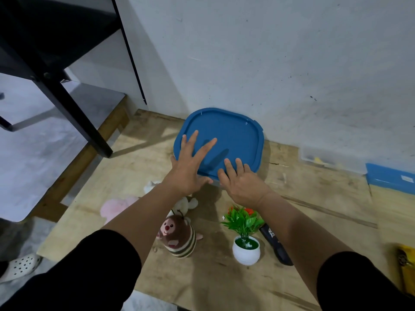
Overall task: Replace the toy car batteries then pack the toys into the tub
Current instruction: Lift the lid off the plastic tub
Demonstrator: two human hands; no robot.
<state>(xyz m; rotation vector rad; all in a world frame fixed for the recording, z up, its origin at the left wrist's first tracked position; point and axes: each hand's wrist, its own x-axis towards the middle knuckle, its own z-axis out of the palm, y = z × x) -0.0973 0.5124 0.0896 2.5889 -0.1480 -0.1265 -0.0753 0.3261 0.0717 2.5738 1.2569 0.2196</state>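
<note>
A tub with a blue lid (233, 133) stands on the wooden board against the wall. My left hand (190, 162) lies flat on the lid's left front part, fingers spread. My right hand (240, 178) rests on the lid's front edge, fingers apart. Neither hand holds anything. Nearer to me lie soft toys: a striped brown bee plush (179, 234), a pink plush (116, 207) and a white plush (186, 204), partly hidden by my left arm. No toy car is in sight.
A small fake plant in a white pot (246, 243) and a dark flat object (275, 245) stand near my right arm. A clear box (325, 160) and a blue box (390, 178) sit at the right. A black metal frame leg (74, 108) rises at left.
</note>
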